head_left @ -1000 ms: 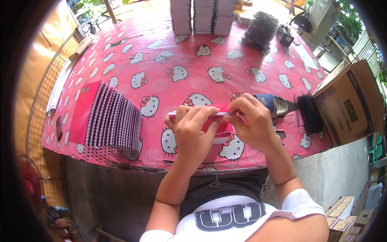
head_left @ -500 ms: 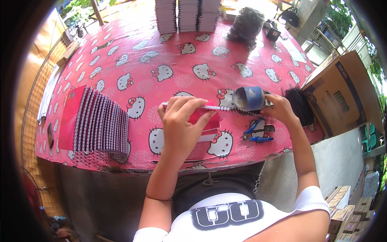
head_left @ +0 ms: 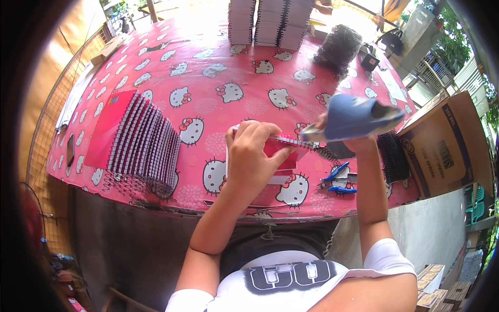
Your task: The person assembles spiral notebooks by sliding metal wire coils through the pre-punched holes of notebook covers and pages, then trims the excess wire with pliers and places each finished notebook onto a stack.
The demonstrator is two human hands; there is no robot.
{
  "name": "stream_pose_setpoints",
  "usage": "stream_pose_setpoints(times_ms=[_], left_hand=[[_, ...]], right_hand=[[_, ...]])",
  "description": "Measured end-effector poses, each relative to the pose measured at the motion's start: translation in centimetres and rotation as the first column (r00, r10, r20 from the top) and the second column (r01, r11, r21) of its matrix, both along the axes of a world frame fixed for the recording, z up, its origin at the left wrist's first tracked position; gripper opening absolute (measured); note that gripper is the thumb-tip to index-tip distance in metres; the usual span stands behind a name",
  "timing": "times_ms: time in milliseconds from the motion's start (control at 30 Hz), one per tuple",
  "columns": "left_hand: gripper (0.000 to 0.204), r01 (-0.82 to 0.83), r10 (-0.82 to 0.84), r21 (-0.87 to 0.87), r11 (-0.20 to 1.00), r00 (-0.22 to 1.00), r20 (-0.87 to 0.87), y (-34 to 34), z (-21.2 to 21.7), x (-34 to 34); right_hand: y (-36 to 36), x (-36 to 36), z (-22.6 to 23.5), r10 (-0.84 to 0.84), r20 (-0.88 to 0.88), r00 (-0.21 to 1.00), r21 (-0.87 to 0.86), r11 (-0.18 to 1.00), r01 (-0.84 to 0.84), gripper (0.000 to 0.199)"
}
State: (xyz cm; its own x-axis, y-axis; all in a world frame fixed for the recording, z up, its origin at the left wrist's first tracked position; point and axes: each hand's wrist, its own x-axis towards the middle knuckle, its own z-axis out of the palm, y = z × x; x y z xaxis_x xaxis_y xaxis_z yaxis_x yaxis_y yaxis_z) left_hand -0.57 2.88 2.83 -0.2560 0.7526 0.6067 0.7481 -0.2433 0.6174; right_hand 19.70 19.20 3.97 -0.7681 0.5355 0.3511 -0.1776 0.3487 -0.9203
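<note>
My left hand [head_left: 254, 153] is closed on a pink-covered notebook [head_left: 283, 162], fingers over its upper edge and thumb on the near side. A dark spiral coil [head_left: 325, 152] extends from the right end of the notebook's punched edge. My right hand [head_left: 358, 141] grips a blue, hollow, slipper-like piece [head_left: 358, 117], raised above the coil's right end; motion blurs it. Partly hidden beneath that hand is a dark blue-grey surface. Blue-handled pliers [head_left: 340, 172] lie on the table just right of the notebook.
Spiral-bound notebooks [head_left: 143, 143] stand in a row at left. Taller notebook stacks [head_left: 280, 23] are at the back, beside a black plastic-wrapped bundle [head_left: 340, 47]. Black coils [head_left: 392, 156] sit by a cardboard box [head_left: 442, 145] at right. A pink patterned cloth [head_left: 249, 106] covers the table.
My right hand has lifted and turned the blue piece, which now shows its long side and opening. My left hand keeps its hold on the notebook. The whole view has shifted slightly.
</note>
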Motion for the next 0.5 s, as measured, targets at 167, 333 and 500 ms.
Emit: stream_pose_setpoints(times_ms=[167, 333, 500], left_hand=[[0.04, -0.109, 0.109, 0.074, 0.991, 0.994, 0.004, -0.8, 0.0, -0.7], [0.042, 0.012, -0.019, 0.019, 1.0, 0.91, 0.415, -1.0, -2.0, -1.8], [0.038, 0.134, -0.201, 0.149, 0.98, 0.686, 0.699, -1.0, -1.8, -1.9]], right_hand=[[0.9, 0.1, 0.0, 0.03, -0.015, 0.999, -0.223, 0.974, -0.033, 0.031], [0.2, -3.3, 0.2, -0.258, 0.195, 0.946, 0.25, 0.946, 0.206, 0.04], [0.5, -4.5, 0.1, -0.202, 0.217, 0.955, 0.24, 0.959, 0.148, 0.037]])
